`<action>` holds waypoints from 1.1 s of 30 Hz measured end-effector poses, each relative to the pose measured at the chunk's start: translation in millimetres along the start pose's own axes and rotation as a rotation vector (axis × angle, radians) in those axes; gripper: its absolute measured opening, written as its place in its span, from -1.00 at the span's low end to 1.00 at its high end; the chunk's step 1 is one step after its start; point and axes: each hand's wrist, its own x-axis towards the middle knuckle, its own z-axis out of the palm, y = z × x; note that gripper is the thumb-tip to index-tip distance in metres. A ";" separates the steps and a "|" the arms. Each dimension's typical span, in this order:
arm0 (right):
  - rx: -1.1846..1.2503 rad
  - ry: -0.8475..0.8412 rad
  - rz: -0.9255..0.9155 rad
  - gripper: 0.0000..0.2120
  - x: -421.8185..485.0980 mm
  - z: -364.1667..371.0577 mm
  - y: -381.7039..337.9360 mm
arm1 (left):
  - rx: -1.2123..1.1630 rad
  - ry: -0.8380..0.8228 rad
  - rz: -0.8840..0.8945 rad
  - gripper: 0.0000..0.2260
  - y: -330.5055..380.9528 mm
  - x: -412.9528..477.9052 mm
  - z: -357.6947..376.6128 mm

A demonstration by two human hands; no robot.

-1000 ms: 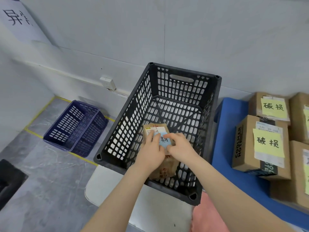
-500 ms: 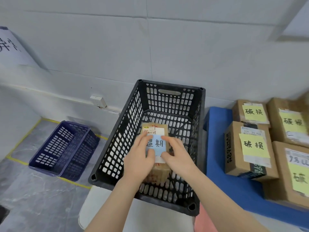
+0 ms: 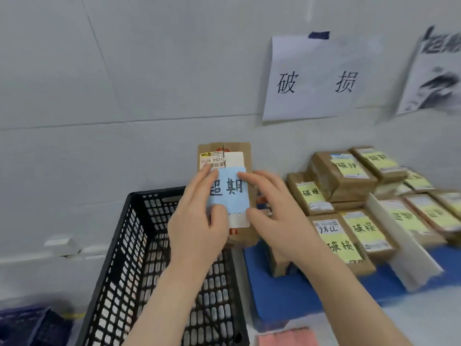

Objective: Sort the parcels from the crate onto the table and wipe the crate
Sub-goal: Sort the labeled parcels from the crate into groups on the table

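White-walled room: left hand [image 3: 197,221], right hand [image 3: 272,211] clamp brown parcel [image 3: 234,151], blue note [image 3: 229,193] 超期, over black crate [image 3: 119,258]; 破损-noted parcels [image 3: 349,236] along blue tabletop [image 3: 287,295] back edge, wall sign [image 3: 316,78] 破损.

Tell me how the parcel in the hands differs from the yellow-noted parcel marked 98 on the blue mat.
The held parcel carries a blue note reading 超期; the mat parcel a yellow note reading 破损. The held parcel is upright in the air, gripped by the left hand and right hand; the mat parcel lies flat on the blue mat, untouched. Both are brown cardboard with white labels.
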 end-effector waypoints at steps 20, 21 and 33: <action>-0.049 0.204 0.170 -0.46 -124.2 -191.9 64.7 | -0.114 -0.164 0.105 -0.51 175.7 -69.7 148.2; -0.046 0.202 0.169 -0.46 -130.6 -205.6 70.3 | -0.107 -0.164 0.097 -0.51 186.9 -74.8 158.6; 0.025 0.218 0.132 -0.43 -183.2 -329.6 125.8 | -0.113 -0.180 0.125 -0.51 293.2 -113.5 253.7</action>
